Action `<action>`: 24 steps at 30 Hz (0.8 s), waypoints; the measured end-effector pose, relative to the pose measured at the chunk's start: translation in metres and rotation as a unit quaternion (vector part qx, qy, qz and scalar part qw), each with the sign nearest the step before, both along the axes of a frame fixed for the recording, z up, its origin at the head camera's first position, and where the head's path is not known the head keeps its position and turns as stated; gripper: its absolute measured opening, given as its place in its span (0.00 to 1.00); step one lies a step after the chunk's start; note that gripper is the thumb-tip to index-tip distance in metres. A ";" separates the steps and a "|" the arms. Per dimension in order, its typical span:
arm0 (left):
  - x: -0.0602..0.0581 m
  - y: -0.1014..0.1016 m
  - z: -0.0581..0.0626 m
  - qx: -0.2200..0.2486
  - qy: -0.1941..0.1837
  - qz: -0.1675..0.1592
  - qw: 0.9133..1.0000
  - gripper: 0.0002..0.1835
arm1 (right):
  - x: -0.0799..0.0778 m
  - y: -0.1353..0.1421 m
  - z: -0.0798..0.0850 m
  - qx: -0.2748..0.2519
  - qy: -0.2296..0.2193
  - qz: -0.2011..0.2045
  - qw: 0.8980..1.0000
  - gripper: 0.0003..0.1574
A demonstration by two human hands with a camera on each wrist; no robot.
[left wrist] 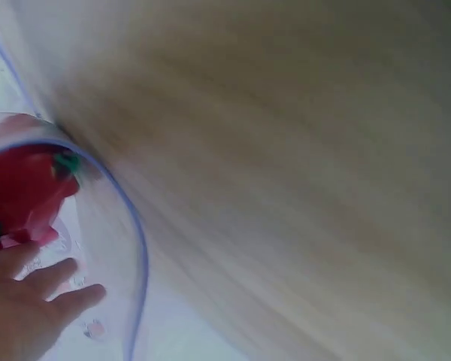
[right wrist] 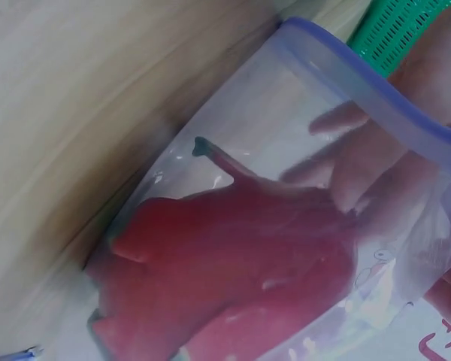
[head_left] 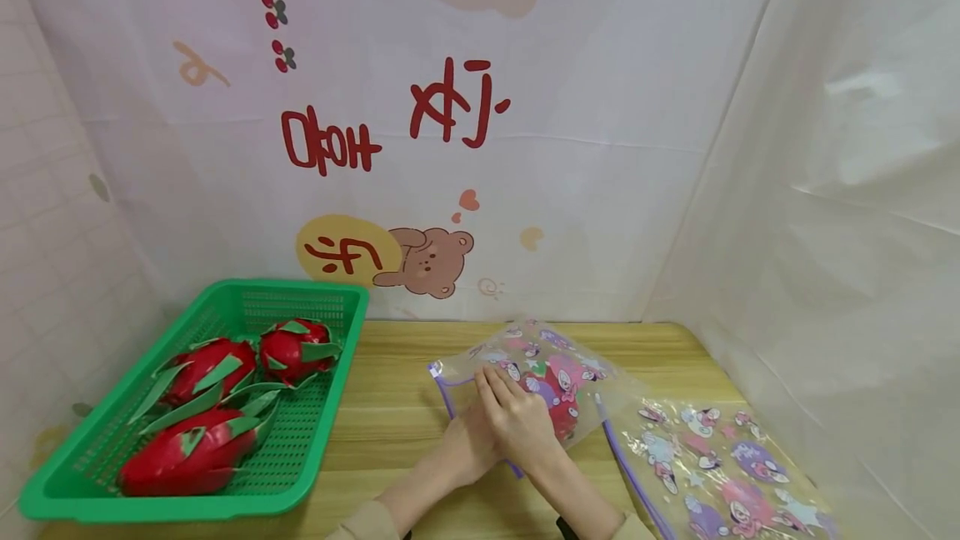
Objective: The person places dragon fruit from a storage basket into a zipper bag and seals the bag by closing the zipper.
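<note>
A clear zip bag [head_left: 555, 357] with purple edging and cartoon prints lies in front of me. Inside it is a red dragon fruit [right wrist: 233, 271] with green-tipped scales. My left hand [left wrist: 22, 308] reaches through the bag's mouth, its fingers spread beside the fruit. Through the plastic, the right wrist view shows those fingers near one end of the fruit. My right hand [head_left: 521, 419] crosses over the left and grips the bag by its mouth; its thumb is hidden in the head view.
At left, a green basket [head_left: 341, 390] holds several dragon fruits [head_left: 191, 452]. A second printed zip bag [head_left: 705, 465] lies flat at the right of the wooden table [head_left: 382, 432]. A printed cloth [head_left: 600, 90] hangs behind.
</note>
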State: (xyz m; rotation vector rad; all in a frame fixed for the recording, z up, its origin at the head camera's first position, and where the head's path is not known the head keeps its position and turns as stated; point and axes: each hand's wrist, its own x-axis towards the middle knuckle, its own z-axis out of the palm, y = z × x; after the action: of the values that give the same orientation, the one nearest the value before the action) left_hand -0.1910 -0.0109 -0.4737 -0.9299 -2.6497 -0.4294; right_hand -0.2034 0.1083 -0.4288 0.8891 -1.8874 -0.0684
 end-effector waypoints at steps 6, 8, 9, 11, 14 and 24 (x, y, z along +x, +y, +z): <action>0.003 -0.020 -0.003 -0.054 0.128 -0.050 0.989 0.24 | 0.002 0.004 0.000 0.006 -0.026 0.000 1.000 0.14; 0.004 -0.022 -0.004 -0.058 0.142 -0.065 0.986 0.22 | 0.002 0.005 0.000 0.006 -0.034 0.001 0.999 0.15; 0.004 -0.022 -0.005 -0.056 0.142 -0.072 0.986 0.21 | 0.003 0.006 0.001 0.005 -0.036 0.002 0.999 0.18; 0.003 -0.022 -0.005 -0.051 0.139 -0.080 0.986 0.20 | 0.003 0.006 0.002 0.004 -0.034 0.006 0.999 0.18; 0.001 -0.020 -0.006 -0.057 0.160 -0.083 0.982 0.21 | 0.003 0.004 0.003 0.000 -0.027 0.010 1.000 0.17; -0.013 0.004 0.001 -0.140 0.125 -0.046 0.981 0.25 | 0.002 0.004 0.007 -0.005 0.004 0.004 1.000 0.15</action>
State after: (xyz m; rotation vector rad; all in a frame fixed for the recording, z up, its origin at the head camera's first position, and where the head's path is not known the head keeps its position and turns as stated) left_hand -0.2044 -0.0074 -0.4723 -1.1103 -2.4812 0.0448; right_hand -0.2018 0.1125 -0.4217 0.8894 -1.8755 -0.0567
